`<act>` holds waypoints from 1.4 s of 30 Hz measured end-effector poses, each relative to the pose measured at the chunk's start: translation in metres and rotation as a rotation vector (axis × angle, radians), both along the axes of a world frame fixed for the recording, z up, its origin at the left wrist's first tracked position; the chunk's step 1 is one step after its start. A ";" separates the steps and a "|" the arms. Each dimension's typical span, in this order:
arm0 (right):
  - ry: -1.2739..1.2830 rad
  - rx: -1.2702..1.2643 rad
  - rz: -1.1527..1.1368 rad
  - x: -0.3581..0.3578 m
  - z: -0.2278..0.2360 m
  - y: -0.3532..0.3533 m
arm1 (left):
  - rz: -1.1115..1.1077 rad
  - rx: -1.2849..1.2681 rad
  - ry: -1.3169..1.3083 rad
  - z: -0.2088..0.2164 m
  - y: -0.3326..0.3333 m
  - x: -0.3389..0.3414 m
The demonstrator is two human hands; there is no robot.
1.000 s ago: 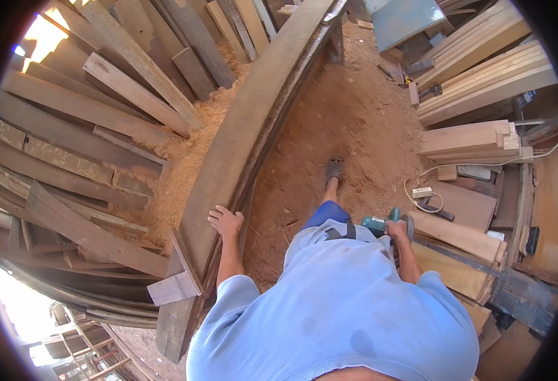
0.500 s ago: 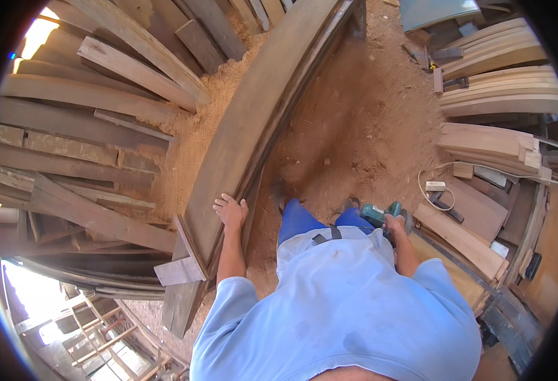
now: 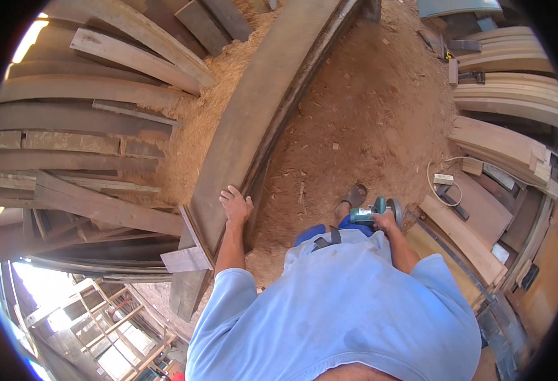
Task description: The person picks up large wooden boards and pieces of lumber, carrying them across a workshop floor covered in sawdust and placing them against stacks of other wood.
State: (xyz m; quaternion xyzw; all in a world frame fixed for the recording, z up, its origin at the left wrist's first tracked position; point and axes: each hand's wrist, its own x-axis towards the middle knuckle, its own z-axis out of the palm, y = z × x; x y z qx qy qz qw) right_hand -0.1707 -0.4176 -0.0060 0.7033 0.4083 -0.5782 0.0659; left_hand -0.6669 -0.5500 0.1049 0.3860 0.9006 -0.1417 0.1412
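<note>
My left hand [image 3: 235, 206] rests flat near the close end of a long, wide wooden plank [image 3: 253, 105], its fingers spread over the right edge. The plank runs from me toward the far right. A short board pinned upright by the plank's near end [image 3: 196, 236] meets a pale wooden block [image 3: 185, 260]. Low at my right side, my right hand [image 3: 387, 220] is closed around the handle of a teal handheld power tool [image 3: 361, 216]. This tool has a round grey disc-like part on its right. It hangs clear of the plank.
Many boards [image 3: 82, 143] lie stacked on the left beside a heap of sawdust [image 3: 174, 159]. Stacked planks [image 3: 511, 98] and a white socket block [image 3: 443, 179] with a looping cord are on the right. My sandalled foot [image 3: 355, 195] stands on the dusty floor [image 3: 336, 127].
The view has shifted a little, and my sandalled foot now shows beyond the tool. The round part of the tool is plainer to see. My left hand stays on the plank.
</note>
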 end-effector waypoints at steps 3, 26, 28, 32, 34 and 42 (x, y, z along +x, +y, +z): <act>-0.015 -0.003 -0.007 -0.001 0.012 0.009 | 0.017 0.005 -0.024 0.000 0.003 -0.001; -0.082 0.002 0.009 0.035 -0.022 0.050 | 0.049 -0.094 -0.047 -0.007 0.000 -0.003; -0.080 -0.104 -0.093 0.030 0.008 0.073 | 0.007 -0.179 -0.046 -0.007 -0.005 -0.005; -0.317 0.131 -0.266 0.044 -0.070 0.055 | 0.119 -0.280 0.103 -0.016 0.012 -0.017; -0.259 0.085 -0.367 0.041 -0.064 0.073 | 0.234 -0.298 0.227 -0.032 0.025 -0.024; -0.184 0.276 -0.530 0.066 0.018 0.217 | 0.319 -0.240 -0.591 -0.024 0.279 -0.187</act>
